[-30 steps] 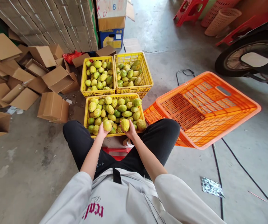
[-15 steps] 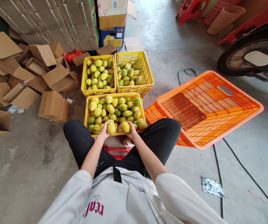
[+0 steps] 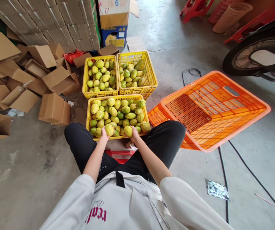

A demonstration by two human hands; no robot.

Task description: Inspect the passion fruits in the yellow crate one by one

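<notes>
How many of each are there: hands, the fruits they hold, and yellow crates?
Left hand and right hand: 2
Held yellow-green fruits, left and right: 2
Yellow crates, front, back left and back right: 3
Total: 7

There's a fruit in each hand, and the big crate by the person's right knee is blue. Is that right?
Almost! The head view shows that the big crate by the right knee is orange, not blue. The rest is right: the left hand and the right hand each hold a fruit.
</notes>
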